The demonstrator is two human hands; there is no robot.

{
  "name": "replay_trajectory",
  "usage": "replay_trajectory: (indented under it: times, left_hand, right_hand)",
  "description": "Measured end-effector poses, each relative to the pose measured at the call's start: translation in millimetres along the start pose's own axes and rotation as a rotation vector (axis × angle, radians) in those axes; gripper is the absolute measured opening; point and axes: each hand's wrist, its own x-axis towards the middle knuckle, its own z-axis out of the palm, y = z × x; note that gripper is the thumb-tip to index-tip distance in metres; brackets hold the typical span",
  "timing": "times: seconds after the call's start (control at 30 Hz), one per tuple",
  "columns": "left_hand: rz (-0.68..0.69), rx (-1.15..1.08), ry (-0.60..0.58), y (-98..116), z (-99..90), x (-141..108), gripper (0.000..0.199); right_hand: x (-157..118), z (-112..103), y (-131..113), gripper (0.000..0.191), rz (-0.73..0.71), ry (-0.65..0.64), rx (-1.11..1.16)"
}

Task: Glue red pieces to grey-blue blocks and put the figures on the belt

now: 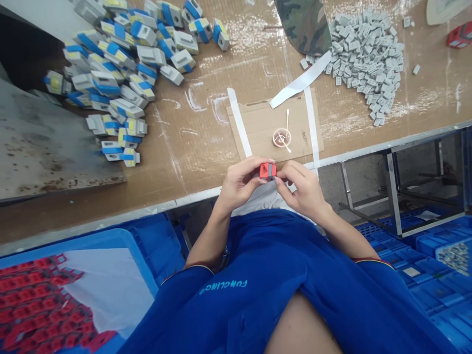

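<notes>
Hands (241, 183) pinching red block (268, 171), at table edge (191, 195)

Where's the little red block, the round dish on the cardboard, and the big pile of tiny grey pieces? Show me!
Red plastic block (263, 171), head view, point on its red end.
Round tan dish (274, 138), head view, point on its rim.
Pile of small grey blocks (368, 64), head view, point on the pile's middle.
</notes>
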Motion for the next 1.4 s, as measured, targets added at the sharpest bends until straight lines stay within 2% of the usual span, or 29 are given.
replay_trajectory:
  times: [0.17,0.33,0.63,0.9,1.17,1.4]
  left_hand:
    - [0.009,0.010,-0.004,0,-1.6,0,0.033]
    - [-0.012,0.003,0.004,1,-2.4,-2,0.033]
    - [-0.027,-0.012,0.021,1,-0.4,-2,0.038]
    - [0.011,0.010,0.010,2,-1.1,1,0.036]
    - [0.036,-0.006,-0.041,0,-4.5,-1,0.036]
    - [0.045,-0.036,-0.036,-1,-6.3,-1,0.036]
  right_hand:
    - [5,2,5,0.023,-0.046,-0.005,0.099]
    - [4,3,7,0.023,-0.030,-0.032,0.145]
    - [-1,3,1,0.019,-0.040,0.030,-0.002]
    - [6,-6,-1,0.021,-0.018,-0.070,-0.063]
    - [8,-5,4,0.025,-0.062,-0.145,0.047]
    - [10,-3,6,0.025,-0.147,-0.123,0.045]
